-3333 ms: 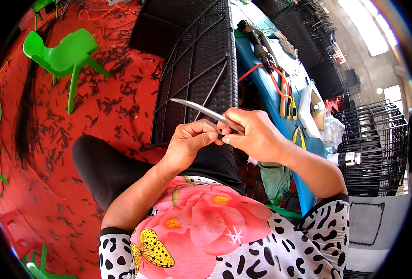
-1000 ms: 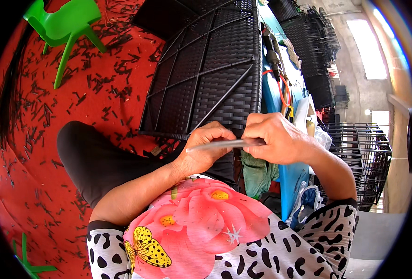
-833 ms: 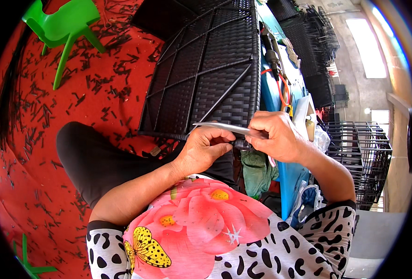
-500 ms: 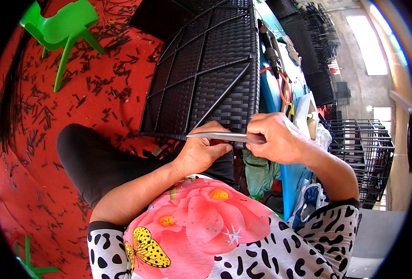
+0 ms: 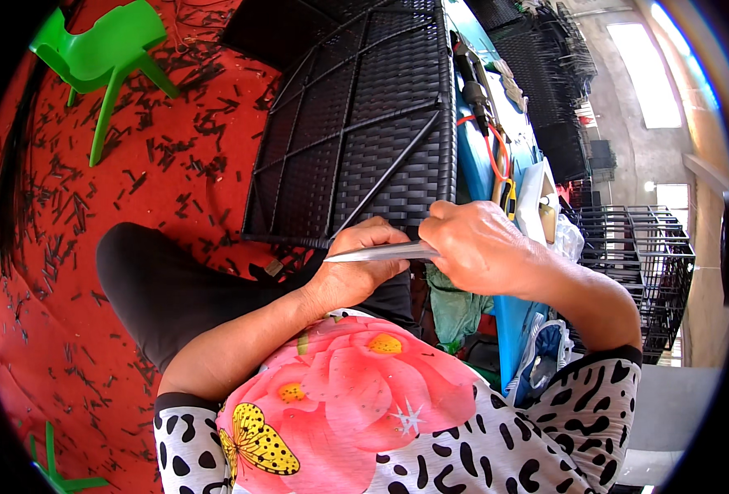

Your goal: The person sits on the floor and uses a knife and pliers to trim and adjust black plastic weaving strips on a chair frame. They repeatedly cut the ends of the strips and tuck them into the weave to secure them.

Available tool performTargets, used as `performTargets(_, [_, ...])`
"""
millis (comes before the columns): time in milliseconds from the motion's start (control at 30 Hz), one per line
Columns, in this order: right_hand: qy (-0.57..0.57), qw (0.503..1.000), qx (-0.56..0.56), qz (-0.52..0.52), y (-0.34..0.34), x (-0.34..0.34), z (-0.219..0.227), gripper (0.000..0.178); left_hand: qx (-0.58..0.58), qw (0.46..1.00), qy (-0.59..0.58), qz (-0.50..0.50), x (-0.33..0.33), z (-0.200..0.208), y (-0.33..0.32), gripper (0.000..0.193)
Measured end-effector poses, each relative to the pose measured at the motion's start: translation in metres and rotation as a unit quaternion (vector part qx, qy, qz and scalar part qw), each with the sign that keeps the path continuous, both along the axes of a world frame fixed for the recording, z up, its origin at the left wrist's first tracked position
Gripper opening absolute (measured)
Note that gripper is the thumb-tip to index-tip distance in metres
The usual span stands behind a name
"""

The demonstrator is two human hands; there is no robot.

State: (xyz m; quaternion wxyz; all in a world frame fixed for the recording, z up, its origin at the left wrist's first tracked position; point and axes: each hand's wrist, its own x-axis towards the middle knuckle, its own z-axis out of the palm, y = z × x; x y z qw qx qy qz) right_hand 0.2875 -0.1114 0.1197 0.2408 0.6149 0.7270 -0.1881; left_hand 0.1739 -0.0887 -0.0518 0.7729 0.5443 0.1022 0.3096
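My right hand [image 5: 481, 247] is closed round the near end of a long, pointed metal blade [image 5: 373, 253]; its handle is hidden in the fist. The blade points left and crosses in front of my left hand [image 5: 350, 267]. My left fingers are closed together at the near edge of a black woven panel [image 5: 389, 177], and what they pinch is hidden behind the blade. The panel has flat woven strips over a dark frame with crossing bars, and it stands tilted in front of me.
A blue table [image 5: 500, 309] runs along the right, with a power tool [image 5: 473, 90], an orange cord [image 5: 490, 152] and a white box [image 5: 536, 198] on it. Green cloth [image 5: 457, 309] hangs beside it. Black scraps litter the red floor [image 5: 187, 185] near a green chair [image 5: 109, 53]. Black racks [image 5: 628, 255] stand right.
My right hand has shifted slightly left and turned over, so its back now shows. The blade tip has dropped a little. My left hand stays at the panel's edge.
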Motion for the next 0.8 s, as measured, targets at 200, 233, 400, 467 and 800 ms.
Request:
performTargets(200, [0.212, 0.966, 0.101, -0.113, -0.002, 0.023, -0.008, 0.012, -0.048, 0.999, -0.003, -0.009, -0.002, -0.001, -0.004, 0.021])
performTargets(233, [0.262, 0.93, 0.154, -0.207, -0.007, 0.028, -0.01, 0.015, -0.024, 1.0, 0.005, 0.015, -0.005, 0.004, -0.002, 0.022])
performTargets(400, [0.467, 0.783, 0.167, -0.375, -0.04, 0.041, -0.013, 0.016, 0.042, 0.993, -0.05, 0.102, -0.005, 0.02, 0.0, 0.03])
performTargets(467, [0.521, 0.752, 0.183, -0.36, -0.05, 0.041, -0.023, 0.027, 0.091, 0.989, -0.045, 0.11, -0.006, 0.022, 0.001, 0.03])
performTargets(800, [0.746, 0.559, 0.161, -0.325, -0.088, 0.058, -0.08, 0.064, 0.289, 0.942, -0.012, 0.172, 0.0, 0.03, -0.002, 0.04])
